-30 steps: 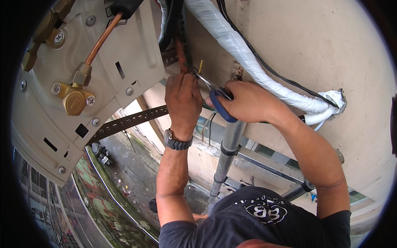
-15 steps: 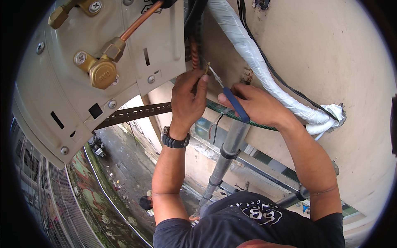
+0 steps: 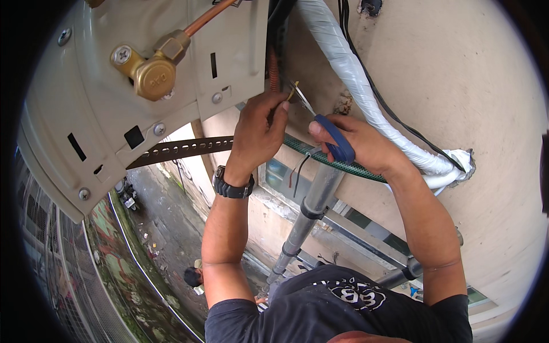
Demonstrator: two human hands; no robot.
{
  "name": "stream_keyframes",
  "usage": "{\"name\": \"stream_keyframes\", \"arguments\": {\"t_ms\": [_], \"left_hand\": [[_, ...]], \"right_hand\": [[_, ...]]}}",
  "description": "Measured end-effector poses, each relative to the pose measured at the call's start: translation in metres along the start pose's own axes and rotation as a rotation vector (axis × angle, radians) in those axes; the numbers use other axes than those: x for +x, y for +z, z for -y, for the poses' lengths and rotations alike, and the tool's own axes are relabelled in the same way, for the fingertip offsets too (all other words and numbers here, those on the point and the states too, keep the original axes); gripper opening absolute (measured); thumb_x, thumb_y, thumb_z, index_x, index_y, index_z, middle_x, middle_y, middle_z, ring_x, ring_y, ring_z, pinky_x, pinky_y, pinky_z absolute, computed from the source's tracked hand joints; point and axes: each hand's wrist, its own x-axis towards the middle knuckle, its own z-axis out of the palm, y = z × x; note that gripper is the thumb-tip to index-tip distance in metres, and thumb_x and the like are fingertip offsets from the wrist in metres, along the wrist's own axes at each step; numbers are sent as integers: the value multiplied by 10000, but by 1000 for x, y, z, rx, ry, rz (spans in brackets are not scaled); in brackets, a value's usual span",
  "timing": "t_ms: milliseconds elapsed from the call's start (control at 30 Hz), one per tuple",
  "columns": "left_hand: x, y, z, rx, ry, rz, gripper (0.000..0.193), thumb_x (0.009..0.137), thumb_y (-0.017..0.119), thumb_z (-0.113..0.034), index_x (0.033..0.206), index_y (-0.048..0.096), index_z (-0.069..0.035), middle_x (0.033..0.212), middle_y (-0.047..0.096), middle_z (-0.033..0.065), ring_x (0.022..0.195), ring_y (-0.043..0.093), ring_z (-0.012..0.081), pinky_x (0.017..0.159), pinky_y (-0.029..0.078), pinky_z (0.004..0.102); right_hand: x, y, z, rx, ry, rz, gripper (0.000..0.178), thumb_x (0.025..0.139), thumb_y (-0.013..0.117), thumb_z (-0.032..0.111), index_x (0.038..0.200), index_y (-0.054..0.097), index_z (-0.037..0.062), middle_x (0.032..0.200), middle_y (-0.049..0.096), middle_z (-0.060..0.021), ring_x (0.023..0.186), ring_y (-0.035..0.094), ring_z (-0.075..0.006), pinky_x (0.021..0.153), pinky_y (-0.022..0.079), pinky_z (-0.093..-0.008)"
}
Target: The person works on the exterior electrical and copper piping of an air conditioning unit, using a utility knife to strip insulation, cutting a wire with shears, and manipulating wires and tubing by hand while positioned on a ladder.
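Note:
My left hand (image 3: 260, 128), with a black watch on the wrist, pinches a thin brownish-yellow wire (image 3: 293, 92) between thumb and fingers. The wire's tip sticks up past the thumb; its other end is hidden. My right hand (image 3: 366, 140) grips blue-handled scissors (image 3: 338, 142), thumb on the handle. Their metal blades point up and left at the wire tip; whether they touch it I cannot tell. Just behind my left hand, an orange corrugated tube (image 3: 274, 71) runs upward beside the beige metal unit (image 3: 189, 103).
A brass valve (image 3: 155, 79) with a copper pipe juts from the unit. A white-wrapped pipe bundle (image 3: 354, 74) and black cables run along the wall. Below are a green hose (image 3: 366, 171), a perforated metal bracket (image 3: 189, 151), a metal ladder (image 3: 314, 200) and, far down, a person (image 3: 194, 276).
The view has shifted a little. The scissors have turned in my right hand, so more of the blue handle loop shows. My left hand keeps its pinch on the wire.

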Motion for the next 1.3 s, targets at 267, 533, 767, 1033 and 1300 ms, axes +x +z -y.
{"name": "stream_keyframes", "arguments": {"t_ms": [267, 533, 767, 1033, 1300], "left_hand": [[2, 2, -13, -59, -168, -60, 219, 947, 658, -167, 1082, 705, -1, 893, 712, 191, 798, 683, 322, 751, 522, 405], [2, 5, -7, -106, -147, -93, 244, 1004, 652, -228, 1039, 702, 8, 722, 639, 117, 631, 587, 195, 609, 449, 345], [0, 3, -2, -144, -154, -63, 277, 1044, 624, -263, 1038, 685, 7, 673, 533, 66, 619, 473, 143, 586, 388, 322], [0, 1, 1, -75, -45, -4, 187, 1031, 617, -176, 998, 648, 6, 753, 571, 102, 660, 520, 219, 627, 417, 343], [-1, 4, 4, 54, 121, -56, 58, 941, 678, -62, 953, 666, -6, 828, 631, 134, 774, 601, 340, 728, 464, 404]], "right_hand": [[7, -1, -2, 125, 11, 45, 630, 892, 720, 668, 942, 671, 42, 768, 637, -22, 629, 630, -113, 545, 438, -218], [9, 1, 1, 228, 56, 64, 605, 889, 734, 649, 907, 674, 47, 705, 629, -24, 573, 615, -119, 488, 374, -211], [11, 6, -11, -30, -46, -19, 624, 911, 724, 617, 980, 671, -1, 729, 612, -42, 690, 633, -133, 599, 459, -271], [3, 7, -9, -591, -163, -212, 576, 919, 739, 552, 947, 635, -14, 753, 647, -148, 684, 631, -229, 644, 483, -374], [-2, -1, 1, -567, -46, -113, 670, 906, 707, 633, 905, 627, -32, 736, 648, -181, 693, 640, -254, 661, 490, -389]]}}
